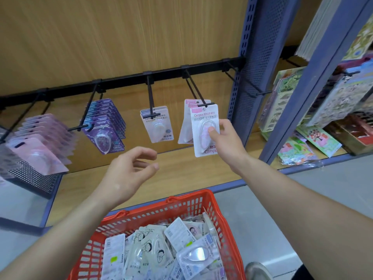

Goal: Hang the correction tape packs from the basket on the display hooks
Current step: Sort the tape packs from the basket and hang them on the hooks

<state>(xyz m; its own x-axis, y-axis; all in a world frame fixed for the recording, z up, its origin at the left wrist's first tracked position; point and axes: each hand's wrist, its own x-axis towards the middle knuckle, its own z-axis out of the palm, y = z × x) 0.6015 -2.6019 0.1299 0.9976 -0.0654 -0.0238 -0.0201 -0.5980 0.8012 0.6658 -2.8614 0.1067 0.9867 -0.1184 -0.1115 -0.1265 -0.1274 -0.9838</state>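
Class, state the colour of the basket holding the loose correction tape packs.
The basket is orange-red plastic with a slotted lattice wall, seen best in the head view.

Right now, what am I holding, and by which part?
Right hand pinches a pink correction tape pack by its right edge, thumb on the blister. Left hand empty.

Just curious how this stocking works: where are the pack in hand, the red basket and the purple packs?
pack in hand [201,118], head view, upper card front.
red basket [193,196], head view, far rim.
purple packs [103,140], head view, front pack's blister.
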